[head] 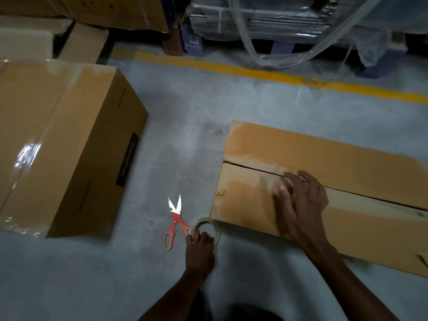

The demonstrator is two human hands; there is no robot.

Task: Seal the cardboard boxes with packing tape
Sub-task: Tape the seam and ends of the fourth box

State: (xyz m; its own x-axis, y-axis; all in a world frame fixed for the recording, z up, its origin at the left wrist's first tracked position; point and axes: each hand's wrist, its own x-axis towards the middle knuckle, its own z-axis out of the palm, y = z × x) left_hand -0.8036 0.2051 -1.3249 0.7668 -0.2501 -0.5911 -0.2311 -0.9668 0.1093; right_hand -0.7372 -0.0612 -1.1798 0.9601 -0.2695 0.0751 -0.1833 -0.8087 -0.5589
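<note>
1. Tape roll (207, 229) on floor (231, 100), just beside near-left corner of right box (324, 158).
2. Left hand (200, 247) grasping roll, fingers curled on its rim.
3. Right hand (298, 202) flat on right box, fingers spread, pressing by untaped flap seam; blurred.
4. Red scissors (174, 222) on floor, blades apart, touching roll's left.
5. Left box (64, 147) taped, well apart.
6. Yellow line (278, 74) beyond.

Dim indoor light, soft shadows on floor (185, 126) — glare on taped box (27, 151), motion blur at hands, wide-angle edge bending, bg soft.
</note>
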